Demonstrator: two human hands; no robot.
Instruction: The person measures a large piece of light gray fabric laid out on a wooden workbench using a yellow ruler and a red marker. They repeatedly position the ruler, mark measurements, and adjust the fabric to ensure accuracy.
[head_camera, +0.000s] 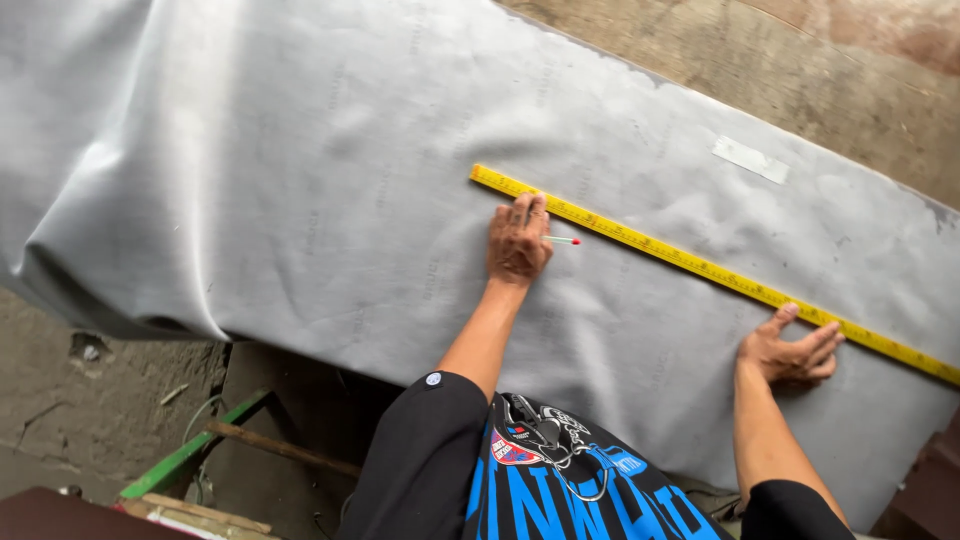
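Ruler: a long yellow measuring ruler (700, 266) lies slantwise on the grey sheet (300, 180).
Left hand: the left hand (518, 240) sits at the ruler's near edge by its far end, fingers closed on a red-tipped pen (564, 240) (tip just short of the ruler).
Right hand: the right hand (792, 350), empty, presses flat, fingers spread, fingertips touching the ruler's near edge toward its other end.
Behind the ruler: a tape patch (750, 159).
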